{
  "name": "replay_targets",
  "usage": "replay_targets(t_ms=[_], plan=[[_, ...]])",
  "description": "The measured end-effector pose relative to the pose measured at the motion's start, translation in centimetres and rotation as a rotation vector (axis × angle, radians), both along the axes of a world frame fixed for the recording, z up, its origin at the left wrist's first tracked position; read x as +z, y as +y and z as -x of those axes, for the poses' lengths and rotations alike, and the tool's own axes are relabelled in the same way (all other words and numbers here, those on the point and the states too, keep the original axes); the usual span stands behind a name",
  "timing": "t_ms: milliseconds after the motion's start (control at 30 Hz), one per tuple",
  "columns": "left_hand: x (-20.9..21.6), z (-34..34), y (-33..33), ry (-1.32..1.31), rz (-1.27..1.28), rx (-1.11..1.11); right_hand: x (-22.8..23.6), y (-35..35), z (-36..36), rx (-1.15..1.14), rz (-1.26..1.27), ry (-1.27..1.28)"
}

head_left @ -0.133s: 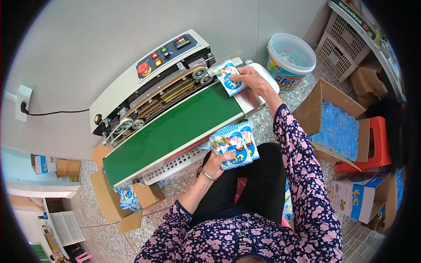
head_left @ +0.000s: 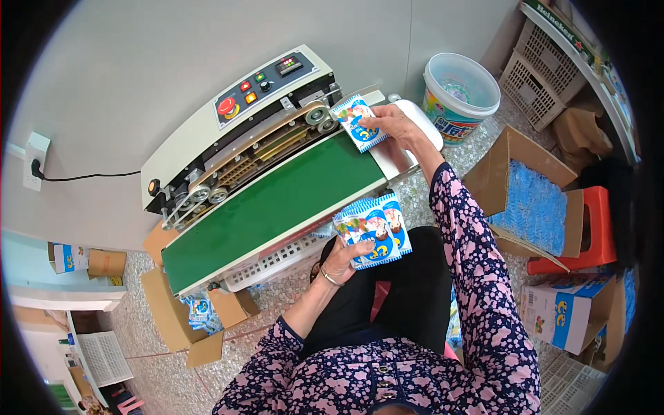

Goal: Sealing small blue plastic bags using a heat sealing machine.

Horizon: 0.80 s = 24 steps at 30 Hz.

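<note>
That blue-and-white packet (head_left: 355, 128) at upper centre looks super light, floppy and probably slick, so I'd grab its edge, like the right hand (head_left: 401, 126) pinching it there, while the left hand (head_left: 338, 263) clutches a fanned stack (head_left: 377, 234) mid-frame, near the green belt (head_left: 277, 200).
</note>
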State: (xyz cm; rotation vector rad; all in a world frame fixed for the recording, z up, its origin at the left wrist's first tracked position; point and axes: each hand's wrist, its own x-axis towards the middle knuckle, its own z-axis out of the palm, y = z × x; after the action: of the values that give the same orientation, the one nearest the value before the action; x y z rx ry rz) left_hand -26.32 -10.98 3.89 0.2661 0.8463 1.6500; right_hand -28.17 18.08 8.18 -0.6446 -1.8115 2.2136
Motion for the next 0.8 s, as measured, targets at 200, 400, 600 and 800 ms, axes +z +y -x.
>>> replay_targets(t_ms=[200,400,600,800], plan=[[0.7,0.0,0.0,0.017,-0.008,-0.013,0.1,-0.4,1.3,-0.007,-0.074,-0.081],[0.0,0.2,-0.4,0.029,-0.006,-0.005,-0.3,-1.1,2.9,0.015,-0.119,-0.081],[0.0,-0.1,-0.2,0.016,-0.013,-0.014,-1.5,-2.3,4.5,-0.002,-0.537,-0.169],[1.7,1.2,0.6,0.044,-0.029,0.104,0.2,-2.5,0.9,-0.271,-0.825,-0.093]])
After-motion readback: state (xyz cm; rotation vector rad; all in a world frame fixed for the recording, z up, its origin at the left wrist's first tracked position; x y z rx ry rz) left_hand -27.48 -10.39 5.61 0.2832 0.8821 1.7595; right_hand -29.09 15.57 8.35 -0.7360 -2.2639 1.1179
